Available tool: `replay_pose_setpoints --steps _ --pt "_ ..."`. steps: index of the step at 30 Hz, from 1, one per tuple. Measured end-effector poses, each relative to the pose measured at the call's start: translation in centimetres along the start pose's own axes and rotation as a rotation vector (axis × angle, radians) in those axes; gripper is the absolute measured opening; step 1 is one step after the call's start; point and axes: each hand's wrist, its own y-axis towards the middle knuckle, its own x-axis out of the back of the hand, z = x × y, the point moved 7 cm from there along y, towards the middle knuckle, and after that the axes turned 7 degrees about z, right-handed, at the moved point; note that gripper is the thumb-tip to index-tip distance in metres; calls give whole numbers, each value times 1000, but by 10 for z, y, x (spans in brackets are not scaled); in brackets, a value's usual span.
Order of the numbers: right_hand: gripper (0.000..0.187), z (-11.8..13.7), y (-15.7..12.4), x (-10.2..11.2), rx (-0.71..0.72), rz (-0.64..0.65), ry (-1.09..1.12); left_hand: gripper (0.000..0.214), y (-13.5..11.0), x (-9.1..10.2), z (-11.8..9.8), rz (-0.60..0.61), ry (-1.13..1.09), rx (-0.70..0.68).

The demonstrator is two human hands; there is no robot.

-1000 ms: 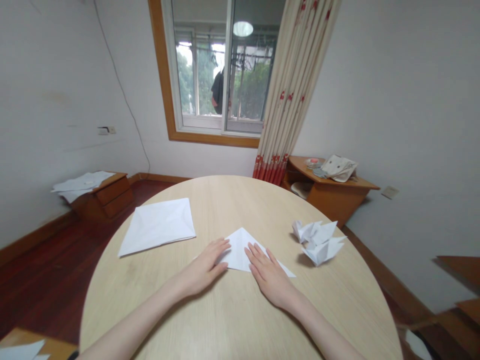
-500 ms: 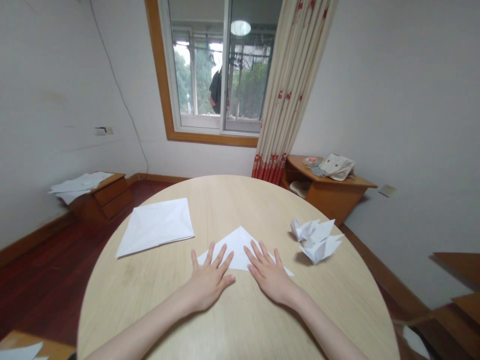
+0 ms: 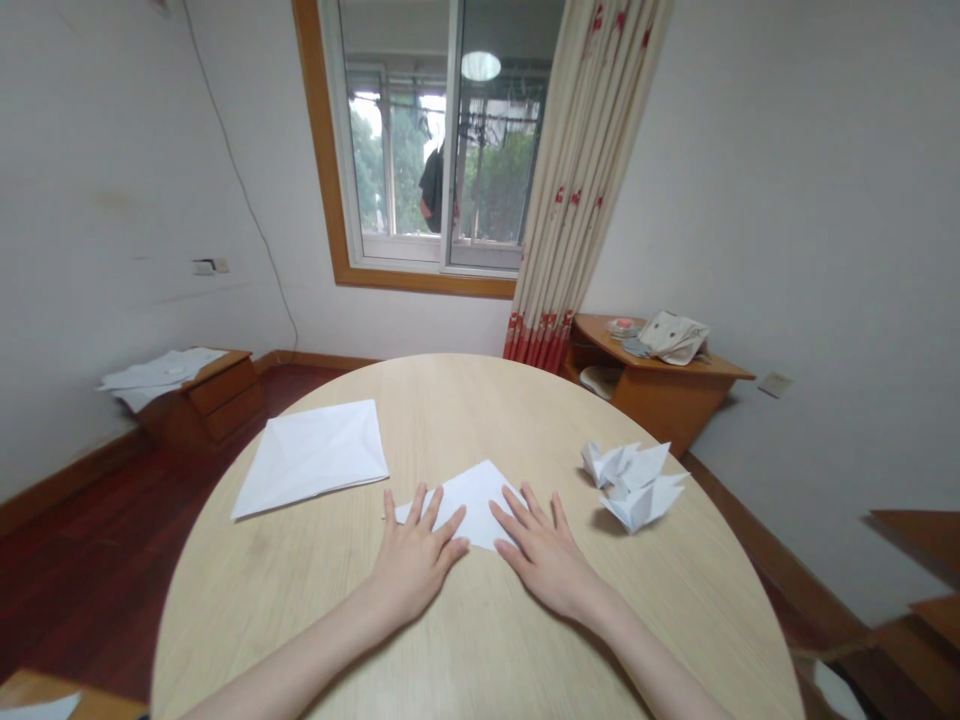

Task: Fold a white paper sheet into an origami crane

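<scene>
A white sheet of paper, folded into a triangle, lies on the round table in front of me with its peak pointing away. My left hand is spread over its left part, fingers apart and flat. On its right part rests my right hand, also open with the fingers fanned out. The paper's right corner is hidden under that hand. Several folded paper figures with pointed tips stand to the right of my right hand.
A stack of white paper lies on the table at the left. Behind the table's right side is a wooden corner cabinet with a cloth bag on it. A low drawer unit holding papers stands at the far left.
The triangular paper has turned slightly under my hands, and its right corner, visible before, is now covered. Both hands have stayed spread on it with only small shifts.
</scene>
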Motion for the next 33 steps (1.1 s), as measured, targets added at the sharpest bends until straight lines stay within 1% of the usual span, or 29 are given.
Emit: replay_pose_setpoints --steps 5,10,13,18,23,25,29,33 --pt "43 8 -5 5 83 -18 54 41 1 5 7 -107 16 12" --pt "37 16 -6 13 131 -31 89 49 1 5 9 -147 14 -7" --pt "35 18 -7 19 148 -66 108 50 2 4 11 -171 19 -10" --pt "33 17 -8 25 182 -147 156 43 5 4 16 -235 -5 -16" --pt "35 16 -8 23 232 -212 161 31 5 11 20 -311 -152 -56" --pt "36 16 -9 23 250 -232 160 27 4 14 19 -314 -230 -86" --pt "38 16 -10 23 264 -252 200 24 1 15 11 -267 -344 -148" --pt "37 16 -11 25 245 -265 199 23 -3 17 1 -224 -325 -143"
